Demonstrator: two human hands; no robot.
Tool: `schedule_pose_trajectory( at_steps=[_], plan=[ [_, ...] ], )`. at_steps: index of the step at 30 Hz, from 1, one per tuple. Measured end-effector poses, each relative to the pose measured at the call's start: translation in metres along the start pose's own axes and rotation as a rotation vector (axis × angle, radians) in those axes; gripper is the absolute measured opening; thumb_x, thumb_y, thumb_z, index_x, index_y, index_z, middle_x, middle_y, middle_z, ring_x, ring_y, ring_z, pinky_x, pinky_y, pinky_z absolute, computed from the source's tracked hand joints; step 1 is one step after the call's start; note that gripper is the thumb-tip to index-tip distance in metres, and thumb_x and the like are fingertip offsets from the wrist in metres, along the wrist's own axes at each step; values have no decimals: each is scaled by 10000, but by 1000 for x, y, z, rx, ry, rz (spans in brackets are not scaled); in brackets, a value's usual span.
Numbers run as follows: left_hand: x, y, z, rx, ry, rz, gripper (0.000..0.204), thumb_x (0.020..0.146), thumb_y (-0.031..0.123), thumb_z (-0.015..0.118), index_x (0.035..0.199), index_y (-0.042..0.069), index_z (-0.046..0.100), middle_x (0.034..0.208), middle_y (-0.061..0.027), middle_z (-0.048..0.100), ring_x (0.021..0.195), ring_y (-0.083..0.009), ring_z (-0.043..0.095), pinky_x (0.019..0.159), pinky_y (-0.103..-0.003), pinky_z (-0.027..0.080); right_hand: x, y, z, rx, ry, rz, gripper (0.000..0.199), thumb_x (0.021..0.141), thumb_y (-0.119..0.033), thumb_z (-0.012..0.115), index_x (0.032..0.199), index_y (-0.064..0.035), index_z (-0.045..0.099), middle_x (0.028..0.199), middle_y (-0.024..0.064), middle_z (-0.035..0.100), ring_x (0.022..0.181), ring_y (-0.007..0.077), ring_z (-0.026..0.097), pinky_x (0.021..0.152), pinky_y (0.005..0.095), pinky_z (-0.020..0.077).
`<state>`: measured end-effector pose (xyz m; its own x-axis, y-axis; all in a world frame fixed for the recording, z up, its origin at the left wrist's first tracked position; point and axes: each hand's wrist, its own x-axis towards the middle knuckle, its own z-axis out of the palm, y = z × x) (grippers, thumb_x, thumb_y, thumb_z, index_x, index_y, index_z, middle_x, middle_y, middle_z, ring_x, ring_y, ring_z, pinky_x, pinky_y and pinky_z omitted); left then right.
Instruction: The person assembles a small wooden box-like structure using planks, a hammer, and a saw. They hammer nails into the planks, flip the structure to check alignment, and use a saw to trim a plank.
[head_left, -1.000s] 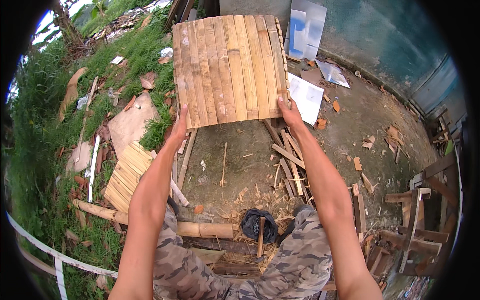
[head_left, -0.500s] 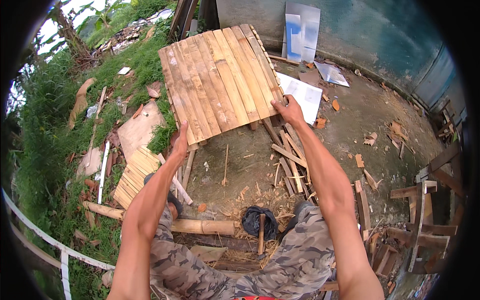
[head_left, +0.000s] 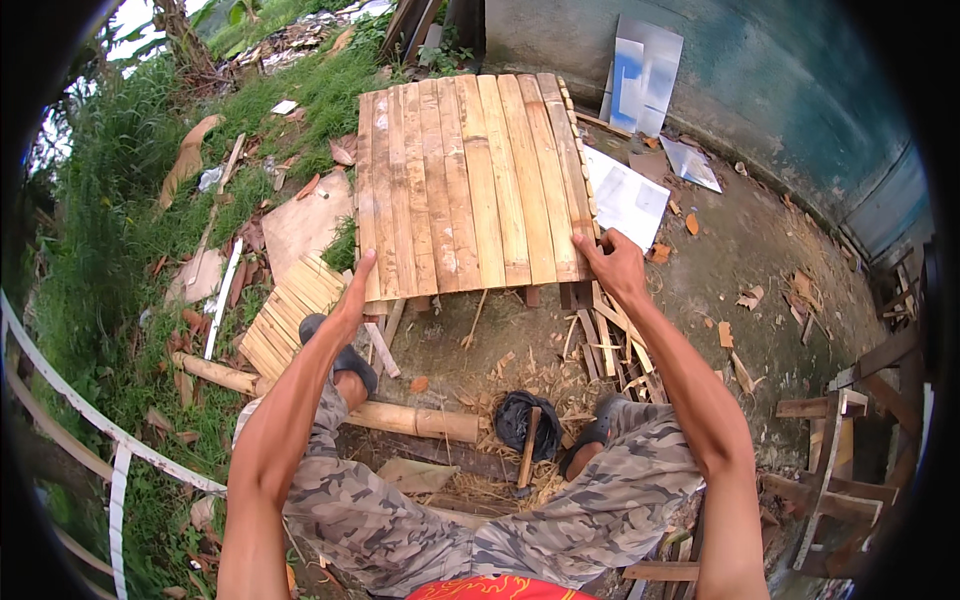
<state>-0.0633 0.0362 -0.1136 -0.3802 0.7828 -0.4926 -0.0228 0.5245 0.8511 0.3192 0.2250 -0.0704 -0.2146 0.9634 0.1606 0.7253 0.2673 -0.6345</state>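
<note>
Both arms are stretched out in front of me, gripping a panel of side-by-side bamboo slats [head_left: 470, 185]. My left hand [head_left: 355, 285] holds its near left corner, thumb on top and fingers hidden beneath. At the near right corner my right hand [head_left: 612, 265] has its thumb on the top face and its fingers curled around the edge. The slats run away from me, and short wooden pieces show under the near edge. Between my feet lies a hammer [head_left: 529, 450] with a wooden handle, partly over a black plastic bag [head_left: 513, 420].
A bamboo pole [head_left: 425, 421] lies crosswise near my feet. Left of the panel is a smaller slatted piece [head_left: 285, 320] beside a flat board [head_left: 305, 222]. Split wood strips [head_left: 610, 335] are piled at right, with a wooden frame [head_left: 835, 455] farther right. A wall [head_left: 780, 120] stands behind.
The panel has turned to sit straighter before me and come slightly nearer, its near right corner lower. Both hands still hold it. My view has shifted a little.
</note>
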Motion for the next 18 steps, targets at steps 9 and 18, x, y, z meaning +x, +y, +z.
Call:
schedule_pose_trajectory(
  at_steps=[9,18],
  plan=[
    [-40,-3,-13,208,-35,-51,1245,774,957,261,1483,-57,397,1473,-238,458,1344,-327,448,1068,-493,407,-66,1,-8,42,50,-71,545,869,-493,740,747,2,547,646,49,517,616,145,451,571,347,406],
    [-69,4,-22,149,-55,-175,1157,808,890,417,1387,-109,492,1324,-238,575,1191,-312,591,1031,-399,482,-80,0,-16,112,-120,105,511,900,-484,687,950,21,630,786,174,671,724,269,635,702,399,504]
  ],
)
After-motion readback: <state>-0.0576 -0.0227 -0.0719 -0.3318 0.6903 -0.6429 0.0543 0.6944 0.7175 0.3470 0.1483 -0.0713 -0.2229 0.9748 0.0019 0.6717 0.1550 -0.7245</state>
